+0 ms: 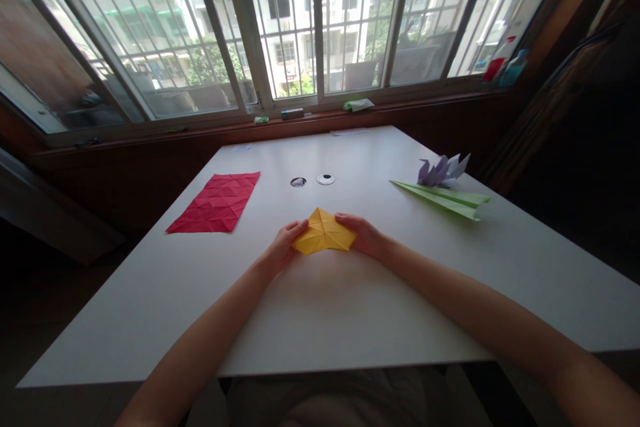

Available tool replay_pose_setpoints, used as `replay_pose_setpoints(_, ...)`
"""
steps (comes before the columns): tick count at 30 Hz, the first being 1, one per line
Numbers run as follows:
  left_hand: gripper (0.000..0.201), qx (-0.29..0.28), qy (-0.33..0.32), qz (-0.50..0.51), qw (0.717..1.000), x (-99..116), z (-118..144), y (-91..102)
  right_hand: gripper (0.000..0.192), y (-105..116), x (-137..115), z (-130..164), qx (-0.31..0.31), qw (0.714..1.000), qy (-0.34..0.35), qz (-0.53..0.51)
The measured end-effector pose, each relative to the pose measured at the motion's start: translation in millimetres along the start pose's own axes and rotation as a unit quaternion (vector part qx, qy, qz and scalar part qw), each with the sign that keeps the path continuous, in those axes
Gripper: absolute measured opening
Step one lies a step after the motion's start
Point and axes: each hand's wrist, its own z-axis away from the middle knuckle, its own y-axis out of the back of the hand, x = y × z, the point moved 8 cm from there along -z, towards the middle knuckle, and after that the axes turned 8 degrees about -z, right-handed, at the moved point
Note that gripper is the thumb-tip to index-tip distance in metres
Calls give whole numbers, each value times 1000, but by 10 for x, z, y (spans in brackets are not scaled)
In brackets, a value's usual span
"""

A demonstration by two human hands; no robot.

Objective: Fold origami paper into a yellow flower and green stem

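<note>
A folded yellow origami paper (pixel 325 232) is held up over the middle of the white table (pixel 320 320). It has a pointed peak at the top and crease lines meeting near its centre. My left hand (pixel 286 240) grips its left end, thumb on the front face. At the right end, my right hand (pixel 364 233) pinches the paper the same way. Most fingers of both hands are hidden behind the sheet. To the left lies a creased red paper sheet (pixel 215 203), flat on the table and apart from my hands.
On the right lie a light green paper plane (pixel 445 199) and a lilac folded paper figure (pixel 441 170). Two round cable holes (pixel 326 179) sit beyond my hands. Small packets (pixel 358 105) rest on the sill under the barred window (pixel 320 27).
</note>
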Motion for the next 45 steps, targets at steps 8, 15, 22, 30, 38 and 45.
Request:
replay_pose_setpoints(8,37,-42,11,110,993,102,3,-3,20,152,-41,-73,74,996,52,-3)
replay_pose_setpoints(15,34,-64,0,14,998,61,21,-85,31,381,-162,-40,201,957,186,92)
replay_pose_setpoints(22,26,16,1,35,999,3,-29,47,35,211,-213,10,159,951,204,169)
replay_pose_setpoints(30,19,54,-16,76,996,17,-59,101,37,36,-295,79,120,920,263,265)
replay_pose_setpoints(38,23,40,-16,80,996,19,-58,93,36,34,-330,121,140,910,276,274)
replay_pose_setpoints(45,23,58,-22,92,994,18,-67,115,47,63,-327,121,167,913,253,274)
